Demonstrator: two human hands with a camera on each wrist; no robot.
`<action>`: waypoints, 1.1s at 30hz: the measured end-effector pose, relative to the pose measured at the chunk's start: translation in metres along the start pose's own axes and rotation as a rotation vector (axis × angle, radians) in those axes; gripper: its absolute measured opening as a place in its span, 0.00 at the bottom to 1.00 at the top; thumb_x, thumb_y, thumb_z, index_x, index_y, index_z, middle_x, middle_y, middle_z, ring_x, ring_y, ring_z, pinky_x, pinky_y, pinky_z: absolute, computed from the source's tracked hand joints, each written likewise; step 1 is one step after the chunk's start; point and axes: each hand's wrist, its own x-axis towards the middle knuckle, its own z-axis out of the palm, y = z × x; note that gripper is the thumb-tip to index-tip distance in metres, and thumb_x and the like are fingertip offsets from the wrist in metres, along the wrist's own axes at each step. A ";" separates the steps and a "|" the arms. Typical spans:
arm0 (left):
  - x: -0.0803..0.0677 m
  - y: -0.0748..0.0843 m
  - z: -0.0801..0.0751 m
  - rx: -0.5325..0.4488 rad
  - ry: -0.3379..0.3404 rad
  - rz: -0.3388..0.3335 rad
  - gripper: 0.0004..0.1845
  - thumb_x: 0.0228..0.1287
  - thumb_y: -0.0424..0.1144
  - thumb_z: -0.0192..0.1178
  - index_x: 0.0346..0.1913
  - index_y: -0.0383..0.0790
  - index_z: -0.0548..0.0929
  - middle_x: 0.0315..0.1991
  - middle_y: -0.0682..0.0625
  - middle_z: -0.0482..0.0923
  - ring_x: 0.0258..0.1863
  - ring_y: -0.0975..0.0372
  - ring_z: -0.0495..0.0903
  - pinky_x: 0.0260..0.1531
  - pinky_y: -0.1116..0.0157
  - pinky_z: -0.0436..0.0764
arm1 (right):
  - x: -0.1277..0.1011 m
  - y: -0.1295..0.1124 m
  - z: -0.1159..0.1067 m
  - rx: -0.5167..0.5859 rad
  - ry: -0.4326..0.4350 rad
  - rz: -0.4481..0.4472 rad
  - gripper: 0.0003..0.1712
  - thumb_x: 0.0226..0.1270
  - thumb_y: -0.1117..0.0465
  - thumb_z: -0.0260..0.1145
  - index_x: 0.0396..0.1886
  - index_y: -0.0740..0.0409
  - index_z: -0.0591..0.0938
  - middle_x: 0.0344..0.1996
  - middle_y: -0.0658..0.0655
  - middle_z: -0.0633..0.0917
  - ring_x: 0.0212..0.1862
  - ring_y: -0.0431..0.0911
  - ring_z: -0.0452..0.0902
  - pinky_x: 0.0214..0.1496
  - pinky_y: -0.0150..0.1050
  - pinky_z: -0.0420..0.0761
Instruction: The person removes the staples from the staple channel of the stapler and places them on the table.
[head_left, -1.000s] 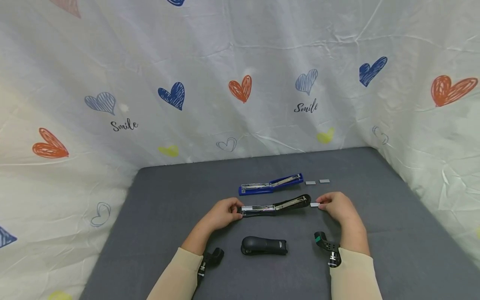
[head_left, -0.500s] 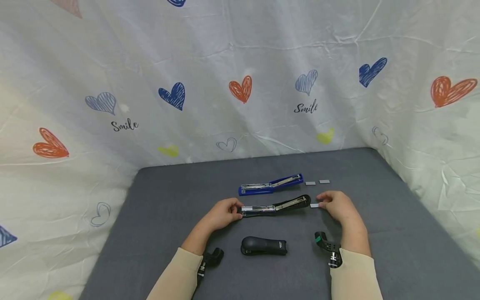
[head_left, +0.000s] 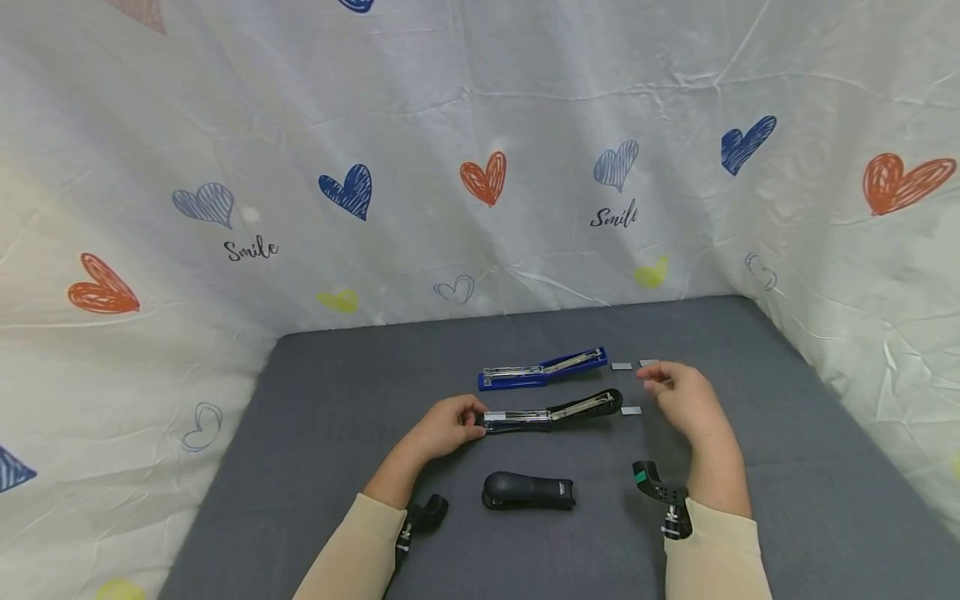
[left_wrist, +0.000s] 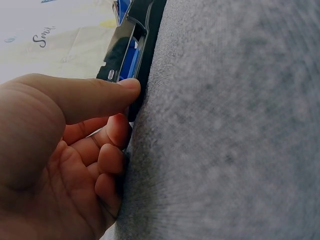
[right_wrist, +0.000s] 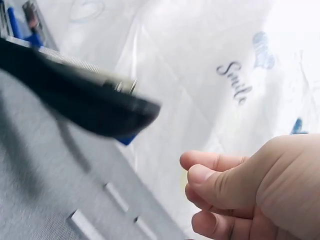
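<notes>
A black stapler (head_left: 517,422) lies swung wide on the grey table, its upper arm raised to the right. My left hand (head_left: 444,427) pinches its left end between thumb and index finger, as the left wrist view shows with the thumb on the black stapler's end (left_wrist: 112,60). My right hand (head_left: 688,400) hovers at the right, fingers loosely bent and holding nothing. Below and left of it lies a pale staple strip (head_left: 632,410), just past the black stapler's arm. In the right wrist view the bare fingertips (right_wrist: 200,175) hang apart from the stapler's arm (right_wrist: 90,100).
Behind lies a blue stapler (head_left: 513,377), also swung wide. Two more staple strips sit to its right, one left strip (head_left: 621,367) and one right strip (head_left: 647,362) partly behind my right fingers. A closed black stapler (head_left: 528,492) rests nearer me. A white curtain (head_left: 405,250) hangs behind the table.
My right hand has let go of the staple strip beside the black stapler and moved up and away toward the back strips. My left hand has stayed on the black stapler.
</notes>
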 end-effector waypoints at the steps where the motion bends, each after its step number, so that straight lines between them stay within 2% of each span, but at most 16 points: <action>1: 0.000 0.000 0.000 0.001 0.002 0.002 0.13 0.59 0.38 0.66 0.48 0.45 0.81 0.22 0.53 0.71 0.17 0.65 0.65 0.21 0.67 0.67 | -0.001 -0.002 -0.002 0.001 0.003 -0.009 0.12 0.72 0.64 0.55 0.50 0.60 0.80 0.45 0.62 0.80 0.42 0.53 0.74 0.38 0.45 0.72; 8: 0.001 0.000 0.000 0.008 0.008 0.004 0.13 0.59 0.39 0.66 0.47 0.45 0.81 0.22 0.53 0.71 0.17 0.65 0.65 0.22 0.67 0.67 | -0.009 -0.024 -0.008 0.012 0.026 -0.076 0.14 0.72 0.59 0.56 0.53 0.58 0.78 0.44 0.60 0.79 0.44 0.54 0.73 0.40 0.48 0.72; 13: -0.001 0.001 0.000 0.002 0.004 0.014 0.13 0.59 0.38 0.65 0.47 0.44 0.81 0.22 0.53 0.71 0.17 0.65 0.65 0.22 0.66 0.67 | -0.013 -0.043 -0.004 0.031 0.023 -0.109 0.15 0.72 0.57 0.57 0.54 0.56 0.78 0.44 0.57 0.78 0.44 0.53 0.73 0.41 0.48 0.72; 21: -0.001 0.002 -0.001 0.002 0.002 0.009 0.13 0.59 0.38 0.65 0.47 0.44 0.80 0.21 0.53 0.71 0.16 0.65 0.65 0.22 0.66 0.67 | -0.015 -0.065 0.013 0.043 0.014 -0.245 0.14 0.69 0.59 0.60 0.52 0.54 0.79 0.42 0.52 0.79 0.41 0.47 0.74 0.38 0.43 0.73; 29: -0.001 0.000 -0.001 -0.008 -0.010 0.006 0.13 0.58 0.39 0.67 0.46 0.45 0.80 0.21 0.52 0.71 0.16 0.64 0.65 0.21 0.66 0.68 | -0.013 -0.081 0.036 0.012 -0.014 -0.315 0.14 0.66 0.61 0.63 0.51 0.55 0.81 0.36 0.49 0.78 0.37 0.45 0.74 0.38 0.42 0.73; 33: -0.001 0.000 -0.001 -0.007 -0.014 0.006 0.13 0.57 0.39 0.67 0.45 0.46 0.80 0.21 0.53 0.71 0.16 0.64 0.65 0.21 0.66 0.68 | -0.014 -0.089 0.050 -0.007 -0.048 -0.347 0.14 0.65 0.61 0.64 0.50 0.54 0.82 0.37 0.48 0.78 0.36 0.42 0.74 0.38 0.41 0.74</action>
